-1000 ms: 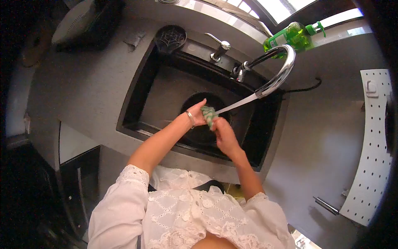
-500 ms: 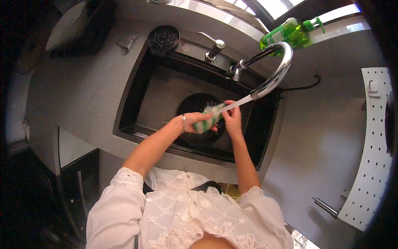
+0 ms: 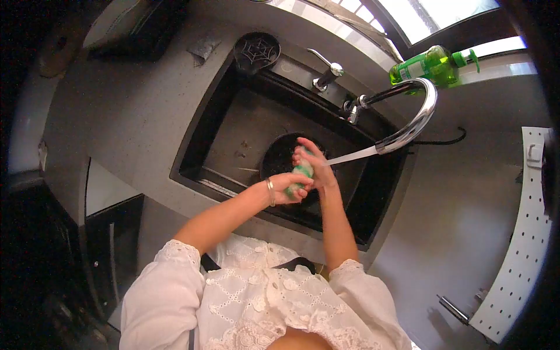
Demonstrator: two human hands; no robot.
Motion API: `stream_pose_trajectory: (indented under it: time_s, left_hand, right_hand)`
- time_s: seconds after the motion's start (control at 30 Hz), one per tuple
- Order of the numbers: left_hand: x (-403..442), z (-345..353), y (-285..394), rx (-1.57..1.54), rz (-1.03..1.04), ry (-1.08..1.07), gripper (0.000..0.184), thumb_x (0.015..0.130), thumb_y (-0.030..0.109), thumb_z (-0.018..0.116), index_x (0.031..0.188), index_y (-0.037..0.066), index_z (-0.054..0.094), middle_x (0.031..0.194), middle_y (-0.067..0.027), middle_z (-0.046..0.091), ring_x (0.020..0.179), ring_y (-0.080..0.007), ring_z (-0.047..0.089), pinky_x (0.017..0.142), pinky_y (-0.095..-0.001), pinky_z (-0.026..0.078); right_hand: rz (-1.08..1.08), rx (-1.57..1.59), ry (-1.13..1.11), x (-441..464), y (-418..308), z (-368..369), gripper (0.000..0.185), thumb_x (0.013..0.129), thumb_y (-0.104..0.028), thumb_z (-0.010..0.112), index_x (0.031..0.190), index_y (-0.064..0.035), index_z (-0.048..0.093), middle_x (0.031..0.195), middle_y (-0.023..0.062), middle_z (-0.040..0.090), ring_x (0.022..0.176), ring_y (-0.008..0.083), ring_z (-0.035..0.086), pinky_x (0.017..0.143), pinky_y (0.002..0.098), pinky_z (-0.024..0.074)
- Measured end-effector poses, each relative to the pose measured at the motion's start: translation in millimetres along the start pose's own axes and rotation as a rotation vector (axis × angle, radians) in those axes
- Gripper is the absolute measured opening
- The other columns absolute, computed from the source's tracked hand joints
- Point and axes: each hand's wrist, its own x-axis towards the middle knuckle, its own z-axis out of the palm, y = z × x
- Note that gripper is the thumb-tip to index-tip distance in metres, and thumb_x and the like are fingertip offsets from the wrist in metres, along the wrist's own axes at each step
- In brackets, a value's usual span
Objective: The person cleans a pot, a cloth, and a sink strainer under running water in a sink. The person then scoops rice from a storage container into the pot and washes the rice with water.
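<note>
Over the black sink point(image 3: 230, 116), both hands are closed around a green-and-white striped sponge point(image 3: 303, 170). My left hand point(image 3: 287, 188), with a bracelet at its wrist, grips the lower end. My right hand point(image 3: 318, 166) wraps the upper end from the right, its fingers partly covering the sponge. A stream of water from the curved chrome faucet point(image 3: 408, 131) hits the right hand near the wrist. Beneath the hands, a round black vessel point(image 3: 273, 153) sits in the basin; its kind cannot be made out.
A built-in soap dispenser point(image 3: 326, 76) and a round black spiderweb-patterned holder point(image 3: 256, 51) stand along the sink's back rim. A green pump bottle point(image 3: 429, 66) rests on the windowsill. To the right is a white perforated panel point(image 3: 513, 251).
My right hand has moved from beside the sponge to wrap around it, and the sponge looks squeezed smaller. The water now lands on the right hand instead of the sponge. The camera view has shifted.
</note>
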Motion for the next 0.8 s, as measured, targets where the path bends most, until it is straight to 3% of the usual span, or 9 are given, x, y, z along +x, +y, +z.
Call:
stream_pose_trajectory:
  time_s: [0.07, 0.17, 0.2, 0.4, 0.47, 0.63, 0.67, 0.73, 0.8]
  left_hand:
    - [10.7, 4.1, 0.0, 0.600, 0.138, 0.372, 0.022, 0.077, 0.015, 0.064, 0.093, 0.006, 0.051, 0.067, -0.0037, 0.052, 0.050, -0.0128, 0.050, 0.040, -0.0221, 0.039]
    - [30.1, 10.2, -14.3, 0.864, 0.533, 0.654, 0.025, 0.074, 0.020, 0.068, 0.086, 0.005, 0.051, 0.063, -0.0047, 0.052, 0.047, -0.0129, 0.049, 0.040, -0.0222, 0.039]
    - [21.6, 20.0, -6.8, 0.874, 0.336, 0.592, 0.025, 0.078, 0.025, 0.065, 0.084, 0.005, 0.051, 0.064, -0.0058, 0.054, 0.044, -0.0124, 0.048, 0.038, -0.0219, 0.038]
    - [23.9, 1.1, 1.1, 0.061, -0.027, 0.273, 0.030, 0.086, 0.034, 0.056, 0.089, 0.005, 0.052, 0.062, -0.0041, 0.051, 0.042, -0.0081, 0.042, 0.033, -0.0163, 0.032]
    - [17.8, -2.9, 1.7, -0.085, -0.074, 0.150, 0.029, 0.088, 0.033, 0.054, 0.093, 0.004, 0.052, 0.065, -0.0044, 0.051, 0.044, -0.0075, 0.041, 0.034, -0.0154, 0.032]
    - [-23.1, 20.1, -2.7, -0.390, -0.033, -0.207, 0.031, 0.089, 0.032, 0.052, 0.096, 0.002, 0.052, 0.069, -0.0057, 0.051, 0.047, -0.0082, 0.042, 0.037, -0.0160, 0.032]
    - [-32.1, 29.1, -3.9, -0.426, -0.007, -0.269, 0.031, 0.089, 0.032, 0.052, 0.095, 0.002, 0.053, 0.069, -0.0058, 0.051, 0.047, -0.0085, 0.042, 0.037, -0.0165, 0.032]
    - [-44.4, 43.2, -5.2, -0.510, 0.029, -0.424, 0.031, 0.090, 0.032, 0.049, 0.098, 0.002, 0.052, 0.069, -0.0061, 0.050, 0.046, -0.0099, 0.042, 0.039, -0.0180, 0.033]
    - [-51.5, 54.8, -11.9, -0.560, 0.046, -0.560, 0.035, 0.091, 0.033, 0.047, 0.103, 0.001, 0.050, 0.070, -0.0067, 0.050, 0.046, -0.0110, 0.042, 0.039, -0.0181, 0.034]
  right_hand:
    - [0.074, -0.390, 0.061, 1.8, -2.6, 0.2, 0.033, 0.083, -0.014, 0.057, 0.114, -0.0040, 0.050, 0.097, 0.0072, 0.056, 0.080, 0.0161, 0.055, 0.072, 0.0309, 0.0474]
    - [0.028, -0.888, 0.193, -1.6, -13.7, 9.8, 0.035, 0.079, -0.020, 0.060, 0.108, -0.0009, 0.055, 0.097, 0.0083, 0.058, 0.086, 0.0167, 0.056, 0.078, 0.0313, 0.0454]
    - [0.010, -0.962, 0.223, -5.5, -23.7, 18.1, 0.036, 0.079, -0.021, 0.060, 0.108, -0.0002, 0.055, 0.097, 0.0088, 0.059, 0.089, 0.0174, 0.056, 0.080, 0.0316, 0.0451]
    - [-0.361, -1.310, 0.297, 14.8, -85.7, -40.1, 0.028, 0.080, -0.018, 0.061, 0.098, 0.0036, 0.060, 0.087, 0.0138, 0.064, 0.079, 0.0182, 0.060, 0.073, 0.0289, 0.0476]
    - [-0.209, -1.417, 0.323, 32.8, -119.3, -43.5, 0.029, 0.082, -0.020, 0.059, 0.098, 0.0044, 0.061, 0.080, 0.0117, 0.065, 0.073, 0.0152, 0.060, 0.068, 0.0283, 0.0461]
    - [-0.248, -0.711, 0.206, 18.2, -114.2, 26.8, 0.044, 0.087, -0.022, 0.054, 0.124, 0.0000, 0.046, 0.120, 0.0101, 0.053, 0.108, 0.0185, 0.052, 0.088, 0.0279, 0.0391]
    - [-0.167, -0.495, 0.131, 6.7, -101.8, 32.1, 0.059, 0.086, -0.024, 0.054, 0.136, -0.0060, 0.028, 0.133, 0.0108, 0.041, 0.120, 0.0220, 0.043, 0.095, 0.0355, 0.0362]
    - [-0.117, 0.069, -0.220, -4.0, -49.4, 33.3, 0.074, 0.082, -0.049, 0.054, 0.139, -0.0122, 0.023, 0.137, 0.0143, 0.035, 0.125, 0.0340, 0.035, 0.098, 0.0495, 0.0324]
    - [-0.092, 0.299, -0.297, -18.0, -13.0, 71.8, 0.090, 0.071, -0.063, 0.057, 0.140, -0.0207, 0.020, 0.143, 0.0195, 0.018, 0.128, 0.0432, 0.023, 0.100, 0.0556, 0.0292]
